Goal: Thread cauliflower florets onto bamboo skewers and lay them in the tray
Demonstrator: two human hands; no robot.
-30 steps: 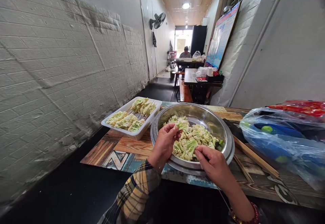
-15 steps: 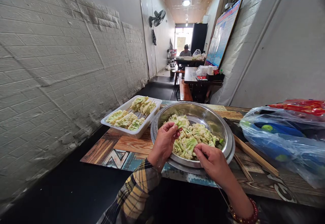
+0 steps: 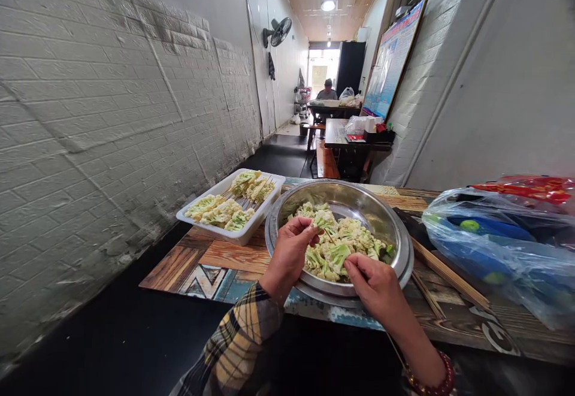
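Note:
A steel bowl [image 3: 386, 216] of cauliflower florets [image 3: 348, 240] sits on the patterned table in front of me. My left hand [image 3: 290, 252] is over the bowl's near left rim and pinches one floret [image 3: 322, 221] between thumb and fingers. My right hand [image 3: 375, 285] rests at the bowl's near rim with its fingers closed on a thin bamboo skewer, whose tip points toward the floret. To the left, a white tray [image 3: 245, 235] holds skewered cauliflower.
A bundle of bamboo skewers [image 3: 447, 273] lies right of the bowl. Plastic bags [image 3: 498, 246] fill the table's right side. A brick wall runs along the left. Further tables and a seated person [image 3: 326, 90] are down the corridor.
Both hands stay at the bowl. The left hand has turned the floret slightly; the view has shifted a little.

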